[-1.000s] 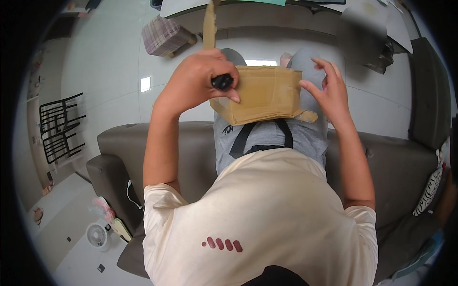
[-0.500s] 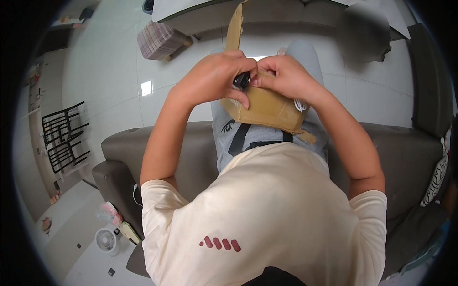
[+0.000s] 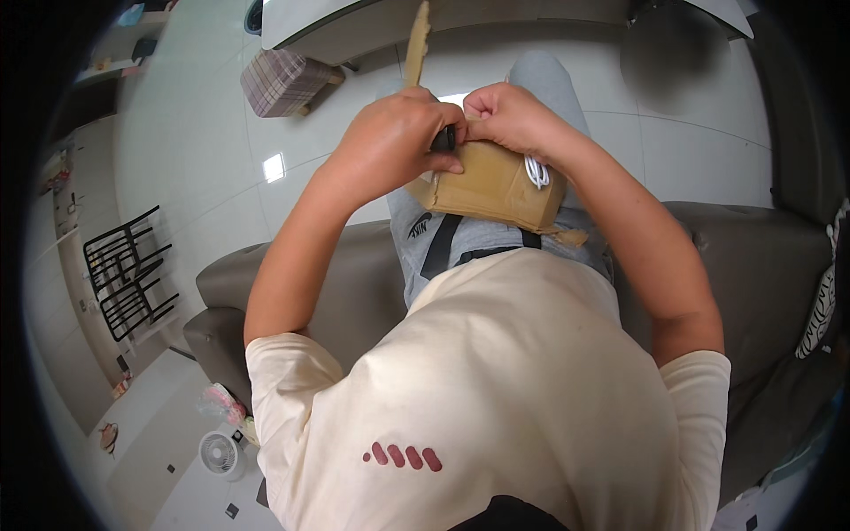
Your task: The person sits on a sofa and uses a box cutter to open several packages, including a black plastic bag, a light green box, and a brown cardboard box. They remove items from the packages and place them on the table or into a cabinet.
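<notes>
On my lap, over grey trousers, rests a brown cardboard box (image 3: 487,181) with a narrow torn flap (image 3: 418,44) sticking up at its far left. My left hand (image 3: 394,137) curls over the left side of the box, its thumb against the cardboard. A small black object (image 3: 444,138) shows within its grip; the kind is unclear. Close beside it, my right hand (image 3: 513,119) is closed in a pinch at the box's upper edge, and the fingertips hide most of what they grip. Against the box, below the right wrist, hangs a coiled white cable (image 3: 537,172).
A grey-brown sofa (image 3: 345,265) is under and around me. Ahead stand a checked stool (image 3: 282,82) and a white-topped table (image 3: 314,19). At the left are a black metal rack (image 3: 133,273) and a small white fan (image 3: 221,453).
My right hand has shifted slightly up the box edge, and more of the white cable shows beneath it. My left hand keeps its grip. The whole view has turned slightly.
</notes>
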Available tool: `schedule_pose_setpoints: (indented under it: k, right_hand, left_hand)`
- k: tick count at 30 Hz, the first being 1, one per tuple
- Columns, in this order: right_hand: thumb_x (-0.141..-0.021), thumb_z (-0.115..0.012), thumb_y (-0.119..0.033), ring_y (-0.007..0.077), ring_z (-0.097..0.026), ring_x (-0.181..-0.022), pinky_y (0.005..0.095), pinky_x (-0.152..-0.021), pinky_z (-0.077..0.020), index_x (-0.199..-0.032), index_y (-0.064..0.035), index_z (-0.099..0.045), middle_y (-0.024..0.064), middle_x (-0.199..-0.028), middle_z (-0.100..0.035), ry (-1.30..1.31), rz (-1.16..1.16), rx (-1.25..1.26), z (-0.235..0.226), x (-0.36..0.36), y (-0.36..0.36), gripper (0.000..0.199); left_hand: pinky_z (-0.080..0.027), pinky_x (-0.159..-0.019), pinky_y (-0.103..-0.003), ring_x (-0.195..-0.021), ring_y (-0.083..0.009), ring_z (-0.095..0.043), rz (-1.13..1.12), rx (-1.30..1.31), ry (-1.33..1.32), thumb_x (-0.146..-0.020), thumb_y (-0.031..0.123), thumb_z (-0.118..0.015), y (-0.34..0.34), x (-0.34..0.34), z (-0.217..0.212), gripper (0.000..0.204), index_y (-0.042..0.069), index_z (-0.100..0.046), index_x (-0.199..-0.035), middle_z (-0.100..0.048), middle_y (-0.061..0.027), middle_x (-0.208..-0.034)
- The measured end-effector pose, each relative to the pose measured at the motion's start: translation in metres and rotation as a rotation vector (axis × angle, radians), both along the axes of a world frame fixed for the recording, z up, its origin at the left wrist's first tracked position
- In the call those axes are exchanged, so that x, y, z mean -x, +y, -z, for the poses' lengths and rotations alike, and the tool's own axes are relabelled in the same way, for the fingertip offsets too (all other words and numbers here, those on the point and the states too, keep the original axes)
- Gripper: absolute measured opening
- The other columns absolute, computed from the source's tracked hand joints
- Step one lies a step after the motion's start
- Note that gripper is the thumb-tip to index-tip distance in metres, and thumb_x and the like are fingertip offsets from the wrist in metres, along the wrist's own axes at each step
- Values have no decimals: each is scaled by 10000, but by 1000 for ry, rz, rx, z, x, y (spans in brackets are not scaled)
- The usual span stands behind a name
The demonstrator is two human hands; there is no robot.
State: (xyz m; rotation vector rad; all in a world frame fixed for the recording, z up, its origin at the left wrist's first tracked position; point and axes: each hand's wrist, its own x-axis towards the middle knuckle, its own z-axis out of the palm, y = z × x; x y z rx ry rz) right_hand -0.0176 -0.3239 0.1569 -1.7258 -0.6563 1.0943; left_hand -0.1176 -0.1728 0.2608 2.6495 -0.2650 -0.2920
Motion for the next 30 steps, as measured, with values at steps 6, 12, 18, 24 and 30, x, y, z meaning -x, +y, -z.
schedule_pose_setpoints:
  k: [6, 12, 18, 24, 30]
  right_hand:
    - [-759, -684, -363, 158, -476, -533, 336, -507, -382, -620, -77, -522, 43, -561, -528, -265, -16, 86, -17, 1, -4, 357]
    - [-765, -661, -338, 179, -490, -547, 344, -529, -396, -631, -81, -533, 51, -574, -539, -231, -19, 66, -10, 1, -5, 317]
    - [-771, -653, -320, 171, -479, -544, 344, -527, -392, -624, -76, -533, 52, -574, -539, -261, -40, 88, -14, 2, -3, 309]
    - [-797, -656, -192, 86, -376, -539, 281, -501, -333, -632, -51, -507, -4, -532, -426, 57, -48, 1, -7, 1, 3, 263]
    - [-757, -728, -300, 216, -619, -769, 325, -691, -485, -849, -99, -668, 44, -823, -637, -589, 292, -155, -20, 9, -12, 230]
  left_hand:
    - [-465, -684, -392, -786, -273, -561, 14, -148, 36, -737, 237, -741, -4, 1, -1, 208, 86, -644, -843, -600, -82, -727]
    - [-472, -702, -389, -792, -275, -558, 79, -126, 30, -775, 209, -711, -4, -3, 0, 161, 68, -644, -814, -622, -80, -752]
    - [-465, -727, -398, -815, -278, -555, 142, -159, -6, -796, 185, -689, -8, -1, 6, 146, 49, -642, -819, -636, -73, -791]
    - [-462, -734, -402, -813, -286, -552, 194, 40, -32, -801, 178, -687, 3, -2, 12, 144, 50, -657, -861, -631, -84, -818]
    - [-453, -700, -395, -778, -293, -548, 96, 65, -96, -850, 163, -652, 13, -9, 21, 123, 47, -648, -890, -607, -95, -787]
